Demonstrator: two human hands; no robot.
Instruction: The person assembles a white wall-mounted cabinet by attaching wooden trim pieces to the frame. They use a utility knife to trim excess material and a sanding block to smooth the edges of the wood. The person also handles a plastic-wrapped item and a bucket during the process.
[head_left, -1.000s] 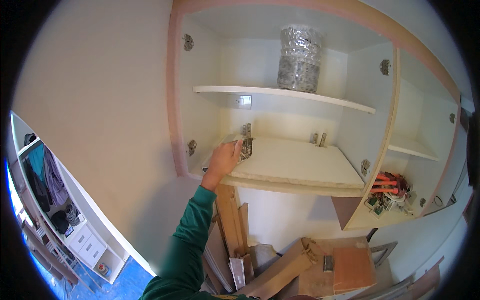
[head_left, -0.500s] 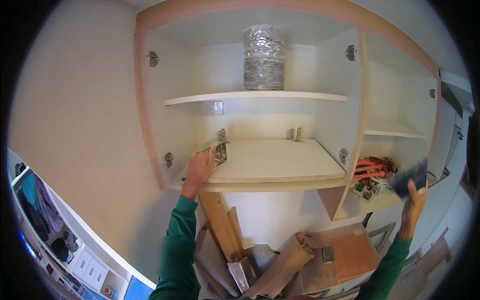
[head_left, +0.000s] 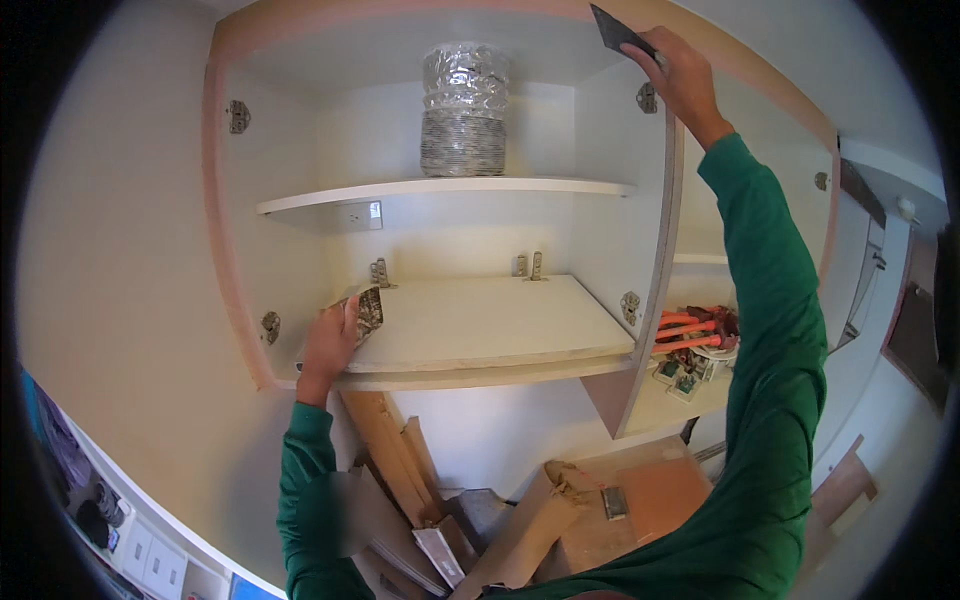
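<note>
My right hand (head_left: 683, 82) is raised to the top edge of the cabinet frame. Its fingers are closed on a putty knife (head_left: 618, 35) with a wide dark blade, whose tip reaches the tan and pink strip along the frame (head_left: 470, 12). Lower down, my left hand (head_left: 328, 345) grips a second flat scraper (head_left: 369, 312), its blade mottled with dried residue. That hand is at the left front corner of a white door panel (head_left: 480, 320) lying on the cabinet's bottom. The handles of both tools are mostly hidden in my fingers.
Silver flexible duct (head_left: 463, 140) stands on the upper shelf (head_left: 445, 190). Bare hinges (head_left: 238, 117) stick out from the side walls. Orange-handled tools (head_left: 688, 330) fill the right compartment. Below are wooden boards (head_left: 385, 450), rolled brown paper (head_left: 525, 530) and a cardboard box (head_left: 585, 545).
My right hand has swung up and left from beside the right compartment to the top frame, carrying the putty knife. My left hand keeps its place at the panel. The view has shifted right.
</note>
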